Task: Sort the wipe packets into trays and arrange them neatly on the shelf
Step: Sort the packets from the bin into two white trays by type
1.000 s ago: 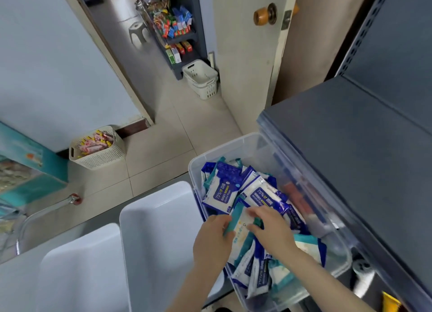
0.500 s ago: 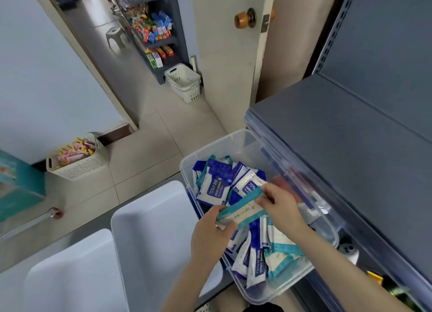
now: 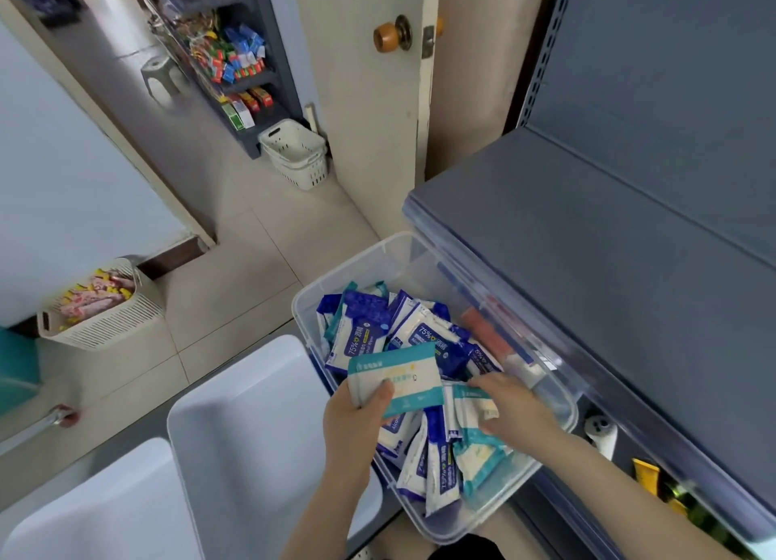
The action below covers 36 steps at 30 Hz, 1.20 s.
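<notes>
Clear, glossy plastic forms the rectangular bin [image 3: 348, 265], round-cornered and tucked partly under the front edge of the matte grey metal shelf [image 3: 609, 244]. It holds a loose heap of soft, crinkled wipe packets. The dark blue packets [image 3: 357, 333], printed "75%", lie toward the far end. The teal-edged white packets [image 3: 478, 459] stand on edge nearer the person.

The left hand [image 3: 357, 421] holds a flat teal-and-white packet [image 3: 394, 375] just above the heap at the bin's near left side. Its thumb is curled over the packet's face and its fingers are closed underneath. The right hand [image 3: 512, 404] reaches into the bin just beside it. Its fingers and thumb are closed on the top of a second teal-edged packet [image 3: 472, 398], which stands among the others.

Just left of the bin sits a smooth white tray [image 3: 243, 412] with a rounded rim. A second white tray [image 3: 96, 505] of the same shape lies further left.

On the pale tiled floor, a cream slotted basket [image 3: 105, 328] holds pink and yellow wrapped snacks. Two stacked cream perforated baskets [image 3: 298, 156] stand at the foot of a far rack [image 3: 235, 60] filled with small colourful boxes. A round wooden knob [image 3: 388, 34] sticks out from the cream door.
</notes>
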Each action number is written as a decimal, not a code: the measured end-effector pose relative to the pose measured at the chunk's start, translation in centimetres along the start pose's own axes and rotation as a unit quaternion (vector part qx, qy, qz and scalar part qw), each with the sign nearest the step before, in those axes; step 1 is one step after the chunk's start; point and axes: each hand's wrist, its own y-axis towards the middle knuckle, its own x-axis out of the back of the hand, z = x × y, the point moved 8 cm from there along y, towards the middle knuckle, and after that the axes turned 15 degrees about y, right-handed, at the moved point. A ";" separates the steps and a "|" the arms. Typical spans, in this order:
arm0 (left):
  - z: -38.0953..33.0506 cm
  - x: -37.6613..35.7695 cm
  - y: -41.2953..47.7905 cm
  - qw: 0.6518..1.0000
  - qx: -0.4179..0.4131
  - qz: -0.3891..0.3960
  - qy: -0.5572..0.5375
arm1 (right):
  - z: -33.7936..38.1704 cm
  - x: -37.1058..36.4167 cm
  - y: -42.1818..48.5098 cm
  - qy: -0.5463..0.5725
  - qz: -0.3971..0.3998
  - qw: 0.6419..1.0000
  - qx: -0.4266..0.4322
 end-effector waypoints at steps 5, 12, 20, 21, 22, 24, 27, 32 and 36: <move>0.3 0.8 0.1 0.999 -0.009 -0.021 0.039 | 0.4 0.9 0.5 0.027 -0.076 0.997 0.010; -0.5 1.8 -0.1 0.998 -0.024 -0.018 0.055 | 4.1 4.3 -0.8 0.194 -0.140 0.969 0.062; -1.6 -1.4 -2.4 0.989 -0.050 0.099 0.098 | 13.0 3.3 -1.5 0.218 -0.122 0.954 0.169; -1.4 -1.3 -2.4 0.988 -0.051 0.098 0.111 | 13.1 3.0 -1.5 0.223 -0.119 0.952 0.171; -1.0 -1.1 -2.4 0.988 -0.045 0.097 0.114 | 13.1 2.7 -1.4 0.214 -0.115 0.954 0.177; -0.2 -0.3 -2.3 0.992 -0.016 0.095 0.084 | 12.7 2.1 -1.2 0.172 -0.089 0.964 0.182; 1.0 0.7 -2.2 0.995 0.029 0.096 0.015 | 11.0 0.3 -0.5 0.161 0.020 0.978 0.133; 1.6 1.4 -2.1 0.994 0.030 0.084 0.060 | 11.2 -1.2 -0.2 0.177 0.039 0.976 0.120; 1.6 5.5 -1.1 0.998 0.019 -0.040 0.050 | 11.9 0.5 1.2 0.183 -0.079 0.971 0.130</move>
